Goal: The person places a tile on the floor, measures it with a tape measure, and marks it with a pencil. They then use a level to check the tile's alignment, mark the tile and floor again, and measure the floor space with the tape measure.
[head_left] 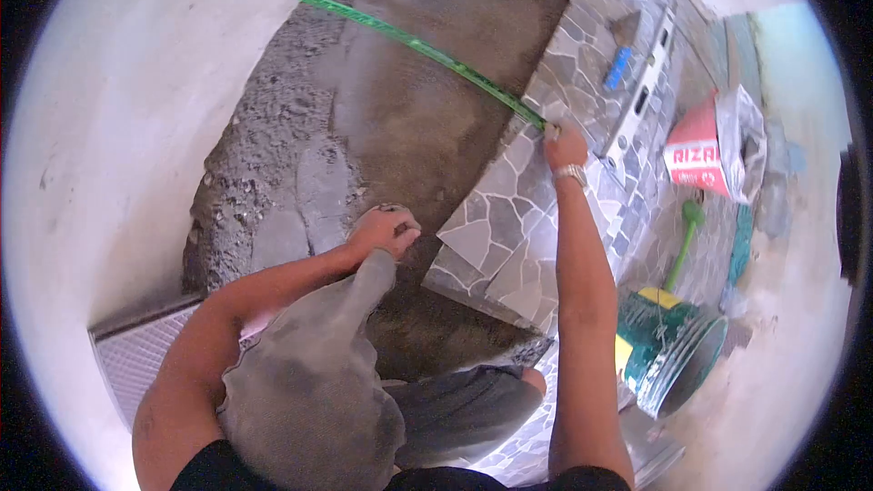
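Observation:
My left hand (384, 229) is closed, knuckles down on the wet grey mortar bed (400, 118) beside a stone-pattern tile (509, 227). What it grips is hidden. My right hand (564, 147), with a watch on the wrist, pinches the near end of a green tape measure (427, 50) at the tile's far corner. The tape runs away to the upper left across the mortar. The tile lies tilted, its near edge over bare mortar.
Laid stone-pattern tiles (627, 27) fill the right side. A spirit level (641, 95) and a blue tool (618, 68) lie on them. A red and white bag (709, 150), a green-handled mallet (684, 250) and a green angle grinder (668, 345) lie at right. My grey-trousered knee (318, 373) is below.

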Demonstrator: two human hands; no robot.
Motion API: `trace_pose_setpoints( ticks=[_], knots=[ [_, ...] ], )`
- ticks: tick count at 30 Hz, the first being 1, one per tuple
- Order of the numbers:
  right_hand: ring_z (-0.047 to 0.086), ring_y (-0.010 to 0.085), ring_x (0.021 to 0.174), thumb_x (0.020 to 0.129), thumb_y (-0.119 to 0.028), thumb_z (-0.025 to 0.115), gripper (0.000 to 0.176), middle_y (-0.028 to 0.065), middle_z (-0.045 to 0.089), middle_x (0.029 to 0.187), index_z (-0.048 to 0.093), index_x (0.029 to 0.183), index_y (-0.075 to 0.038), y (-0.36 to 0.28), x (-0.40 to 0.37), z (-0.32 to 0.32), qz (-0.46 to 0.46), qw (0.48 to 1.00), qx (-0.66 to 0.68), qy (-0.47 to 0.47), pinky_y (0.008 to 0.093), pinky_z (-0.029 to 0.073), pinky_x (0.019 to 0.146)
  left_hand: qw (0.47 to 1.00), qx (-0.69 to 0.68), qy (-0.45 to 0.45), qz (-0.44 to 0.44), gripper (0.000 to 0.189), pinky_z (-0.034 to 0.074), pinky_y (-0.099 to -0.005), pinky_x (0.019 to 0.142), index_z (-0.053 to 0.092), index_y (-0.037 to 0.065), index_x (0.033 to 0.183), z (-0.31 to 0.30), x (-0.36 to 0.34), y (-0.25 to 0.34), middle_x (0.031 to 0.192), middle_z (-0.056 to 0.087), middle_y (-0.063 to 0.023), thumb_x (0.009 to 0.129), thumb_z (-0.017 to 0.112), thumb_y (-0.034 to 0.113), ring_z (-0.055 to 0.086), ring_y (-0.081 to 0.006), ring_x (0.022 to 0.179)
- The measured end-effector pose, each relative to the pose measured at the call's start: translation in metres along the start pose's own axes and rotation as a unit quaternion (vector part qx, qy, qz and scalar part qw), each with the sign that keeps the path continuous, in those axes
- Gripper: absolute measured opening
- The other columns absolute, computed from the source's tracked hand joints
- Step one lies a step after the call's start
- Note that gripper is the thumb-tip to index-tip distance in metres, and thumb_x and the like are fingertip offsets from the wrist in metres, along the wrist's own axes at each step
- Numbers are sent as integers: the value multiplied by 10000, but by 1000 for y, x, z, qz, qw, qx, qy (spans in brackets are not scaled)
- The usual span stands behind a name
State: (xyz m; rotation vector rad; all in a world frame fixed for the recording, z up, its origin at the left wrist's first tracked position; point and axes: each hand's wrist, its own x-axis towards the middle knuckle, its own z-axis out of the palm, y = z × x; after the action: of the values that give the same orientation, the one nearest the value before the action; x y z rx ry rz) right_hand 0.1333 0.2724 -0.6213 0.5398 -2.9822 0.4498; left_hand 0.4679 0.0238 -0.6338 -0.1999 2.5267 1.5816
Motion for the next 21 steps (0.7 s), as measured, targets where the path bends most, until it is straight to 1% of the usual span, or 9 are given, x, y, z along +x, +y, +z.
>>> trace_pose_setpoints(
  ticks=[1,4,5,8,9,11,14,17,21],
  knots=[
    [652,373,878,871,-323,606,257,167,683,949,716,938,-101,0,-1,0,-3,1000,-14,0,481,512,775,1000,-8,5,3,234,523,-384,706,702,65,940,3,1,-1,829,692,-131,868,667,284,679,-297,757],
    [653,363,888,880,-325,598,254,156,688,964,721,944,-112,-2,-2,-3,7,999,-32,-13,477,517,786,999,17,-9,-34,183,534,-382,729,689,68,884,2,3,3,862,697,-97,858,684,249,684,-284,815],
    [653,360,891,882,-325,596,252,153,689,968,722,946,-117,-4,-3,-3,12,999,-30,-20,476,519,788,997,16,-21,-70,184,530,-370,711,693,67,886,0,2,7,852,694,-100,858,684,248,682,-274,788],
    [656,351,903,868,-297,604,219,147,692,978,722,954,-133,-13,-2,-12,49,998,-8,-46,472,523,792,998,-12,-36,-55,190,526,-370,688,700,72,899,-1,4,6,833,694,-96,861,682,257,678,-270,761],
    [658,350,913,858,-271,610,196,147,692,970,724,956,-145,-11,-2,-10,32,999,-18,-37,471,528,784,999,-2,-28,-46,196,524,-364,685,704,70,914,0,4,4,825,693,-100,863,680,258,672,-260,742],
    [658,354,917,852,-265,615,192,147,693,964,726,957,-150,-8,-3,-6,42,998,-27,-29,474,532,782,999,16,-13,-26,211,519,-353,679,712,66,942,2,5,4,808,690,-107,865,677,259,661,-240,706],
    [660,362,911,850,-284,614,200,141,694,968,732,950,-157,-7,-3,-4,57,998,-22,-26,486,539,769,998,37,-19,-45,216,520,-339,683,719,71,978,-3,3,16,825,697,-100,876,670,255,659,-222,705],
    [662,367,900,854,-298,609,206,137,692,979,734,945,-162,-9,-2,-8,66,997,-23,-42,491,540,760,999,26,7,-35,218,520,-329,688,725,77,1012,3,2,8,843,702,-91,882,659,239,661,-212,711],
    [664,376,886,865,-314,603,219,142,693,985,736,956,-165,-5,-3,2,63,997,-36,-24,497,542,744,997,-49,8,-56,214,522,-321,704,728,91,1035,9,1,-5,871,708,-88,889,627,210,670,-204,731]
  ],
)
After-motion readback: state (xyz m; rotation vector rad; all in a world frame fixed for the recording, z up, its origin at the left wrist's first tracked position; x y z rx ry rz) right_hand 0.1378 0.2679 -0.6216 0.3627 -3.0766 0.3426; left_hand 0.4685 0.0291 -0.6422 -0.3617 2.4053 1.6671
